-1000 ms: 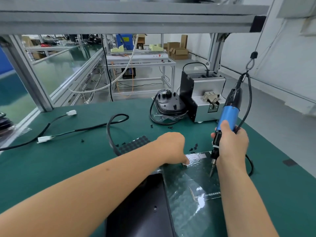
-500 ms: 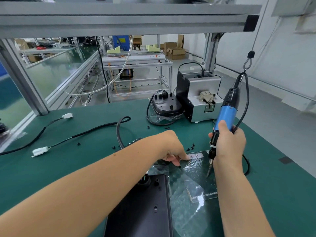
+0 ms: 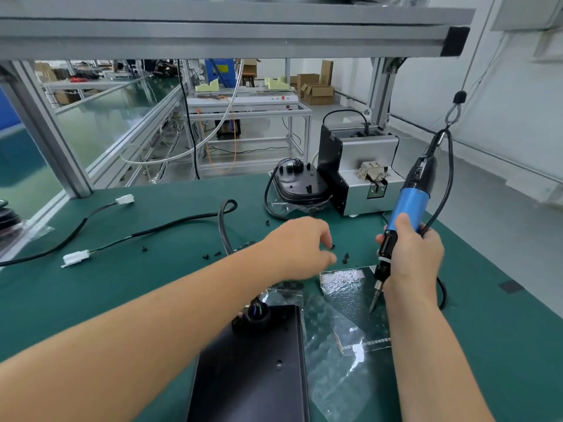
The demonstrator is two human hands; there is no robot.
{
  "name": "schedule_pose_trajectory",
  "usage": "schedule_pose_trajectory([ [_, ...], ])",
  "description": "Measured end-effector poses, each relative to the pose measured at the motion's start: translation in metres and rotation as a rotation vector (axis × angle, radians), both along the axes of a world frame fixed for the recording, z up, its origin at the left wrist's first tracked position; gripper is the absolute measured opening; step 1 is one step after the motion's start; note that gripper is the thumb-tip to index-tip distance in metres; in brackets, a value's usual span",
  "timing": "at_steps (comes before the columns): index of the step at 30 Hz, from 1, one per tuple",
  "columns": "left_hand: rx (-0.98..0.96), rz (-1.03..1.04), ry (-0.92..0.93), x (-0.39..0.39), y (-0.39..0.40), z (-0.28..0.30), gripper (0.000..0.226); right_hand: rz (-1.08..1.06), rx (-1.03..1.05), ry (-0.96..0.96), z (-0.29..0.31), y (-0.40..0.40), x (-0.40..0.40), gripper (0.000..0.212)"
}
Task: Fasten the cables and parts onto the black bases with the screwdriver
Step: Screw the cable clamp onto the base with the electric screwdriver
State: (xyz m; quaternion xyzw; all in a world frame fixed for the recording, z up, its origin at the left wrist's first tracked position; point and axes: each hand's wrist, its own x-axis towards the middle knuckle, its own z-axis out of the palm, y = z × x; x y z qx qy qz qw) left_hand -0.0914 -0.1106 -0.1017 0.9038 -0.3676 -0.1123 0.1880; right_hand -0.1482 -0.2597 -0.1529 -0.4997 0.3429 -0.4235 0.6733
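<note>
A black base (image 3: 249, 370) lies flat at the near edge, with a thick black cable (image 3: 224, 229) running from its top end out to the left. My right hand (image 3: 411, 254) grips the blue electric screwdriver (image 3: 406, 214) upright, its bit hanging just above a clear plastic bag (image 3: 350, 287). My left hand (image 3: 298, 245) reaches over the mat to several loose black screws (image 3: 345, 257). Its finger and thumb are apart, either side of one small screw (image 3: 332, 247). A second black base (image 3: 300, 187) sits in a bag at the back.
A grey screw feeder box (image 3: 362, 172) stands behind the screwdriver. Thin cables with white connectors (image 3: 76, 257) lie across the left of the green mat (image 3: 122, 293), with more loose screws (image 3: 210, 255) nearby. An aluminium frame post (image 3: 51, 132) rises at the left.
My left hand lifted off the plastic bag and moved back and right to the loose screws, with its fingers spread. The screwdriver stayed nearly in place.
</note>
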Motion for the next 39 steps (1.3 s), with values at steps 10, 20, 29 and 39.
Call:
schedule_pose_trajectory([
  [10,0.245,-0.15,-0.488,-0.043,0.097,-0.028,0.086,0.294,0.195,-0.182,0.014,0.029,-0.002,0.012],
  [20,0.234,-0.221,-0.595,-0.022,0.136,-0.044,0.088,0.125,-0.104,-0.089,-0.001,0.064,0.006,0.026],
  [29,0.323,-0.036,-0.577,-0.007,0.21,-0.037,0.115,-0.042,-0.162,-0.081,-0.003,0.069,-0.01,0.028],
  [39,0.328,0.018,-0.622,-0.002,0.231,-0.017,0.107,-0.066,-0.12,-0.157,0.006,0.082,-0.009,0.026],
])
